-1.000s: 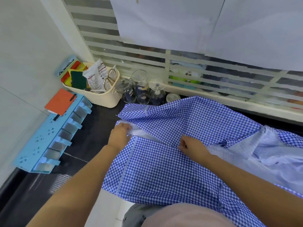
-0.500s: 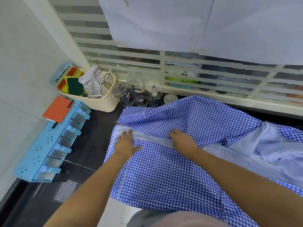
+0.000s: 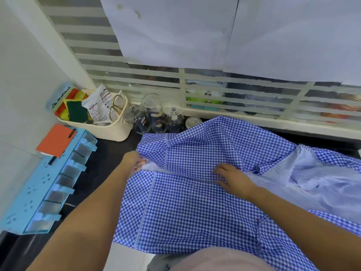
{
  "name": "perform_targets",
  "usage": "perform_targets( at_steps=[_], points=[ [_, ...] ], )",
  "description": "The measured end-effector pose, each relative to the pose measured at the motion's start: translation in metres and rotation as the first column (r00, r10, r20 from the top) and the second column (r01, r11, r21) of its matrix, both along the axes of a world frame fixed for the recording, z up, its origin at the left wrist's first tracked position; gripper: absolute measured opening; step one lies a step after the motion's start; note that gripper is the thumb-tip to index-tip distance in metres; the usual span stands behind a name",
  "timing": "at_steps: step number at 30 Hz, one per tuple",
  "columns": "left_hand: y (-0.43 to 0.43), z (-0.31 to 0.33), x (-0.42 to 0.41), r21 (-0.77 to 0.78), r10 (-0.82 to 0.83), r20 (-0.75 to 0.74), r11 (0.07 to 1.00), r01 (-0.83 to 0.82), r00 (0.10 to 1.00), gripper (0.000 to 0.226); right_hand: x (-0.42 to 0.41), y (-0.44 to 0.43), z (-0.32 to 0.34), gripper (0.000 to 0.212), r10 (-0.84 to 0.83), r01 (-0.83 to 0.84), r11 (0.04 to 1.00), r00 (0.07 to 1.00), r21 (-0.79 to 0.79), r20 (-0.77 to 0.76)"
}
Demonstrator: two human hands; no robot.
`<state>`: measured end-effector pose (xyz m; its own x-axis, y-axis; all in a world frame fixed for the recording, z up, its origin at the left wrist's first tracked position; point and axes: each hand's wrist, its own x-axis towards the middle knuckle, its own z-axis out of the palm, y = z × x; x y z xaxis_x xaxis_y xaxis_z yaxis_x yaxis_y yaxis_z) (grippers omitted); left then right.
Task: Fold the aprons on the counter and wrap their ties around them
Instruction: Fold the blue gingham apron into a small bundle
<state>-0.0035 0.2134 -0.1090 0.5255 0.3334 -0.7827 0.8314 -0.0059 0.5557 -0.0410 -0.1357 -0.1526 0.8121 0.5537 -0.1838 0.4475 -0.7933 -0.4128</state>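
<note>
Head view, looking down at both hands. The dark counter (image 3: 109, 153) runs beneath and to the outer side of the left hand. A blue-and-white checked apron (image 3: 195, 208) lies spread on it, under and between the two hands; its near edge hangs over the counter front toward the person, and its far half is turned back in a loose fold whose crease runs from one hand to the other. Paler cloth (image 3: 316, 182) is bunched on the outer side of the right hand, touching the apron.

A light-blue compartment rack (image 3: 29, 202) lies well outside the left forearm, against the wall. A cream basket (image 3: 109, 132) stands beyond the left hand.

The left hand (image 3: 132, 160) is at the apron's left edge, fingers curled in and gripping the cloth at the end of the crease. The right hand (image 3: 234, 178) rests on the crease, fingers extended and slightly spread, pressing the cloth flat.

Three upturned glasses (image 3: 156, 118) stand beyond and between the hands, just beside the basket. An orange notebook (image 3: 55, 140) lies on the far end of the rack. In the basket: a white packet (image 3: 97, 106), a green sponge (image 3: 77, 112) and scissors (image 3: 117, 106). A small white lid (image 3: 193, 122) sits beside the glasses, touching the apron's far edge.
</note>
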Motion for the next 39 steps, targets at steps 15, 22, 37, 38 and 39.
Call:
perform_targets(
  at_steps=[15,22,37,38,39],
  points=[
    [0.004,0.034,0.048,0.362,-0.495,0.149,0.833,0.419,0.856,0.034,-0.018,0.010,0.011,0.040,0.030,-0.045,0.995,0.988,-0.092,-0.153],
    [-0.050,0.047,0.025,0.721,-0.367,0.529,0.669,-0.178,0.765,0.041,-0.017,-0.037,0.015,0.028,-0.303,0.266,0.944,0.934,0.197,0.191],
    [-0.160,-0.054,-0.075,0.558,-0.838,-0.375,0.137,0.818,0.396,0.105,-0.025,-0.198,0.045,0.048,-0.053,0.150,0.922,0.962,-0.356,0.269],
    [-0.156,-0.054,-0.074,0.560,-0.838,-0.375,0.136,0.817,0.396,0.105,-0.030,-0.208,0.050,0.041,-0.037,0.160,0.924,0.941,-0.347,0.335],
    [-0.152,-0.054,-0.074,0.560,-0.841,-0.368,0.140,0.816,0.397,0.105,-0.035,-0.217,0.050,0.035,-0.017,0.166,0.928,0.912,-0.332,0.410]
  ],
)
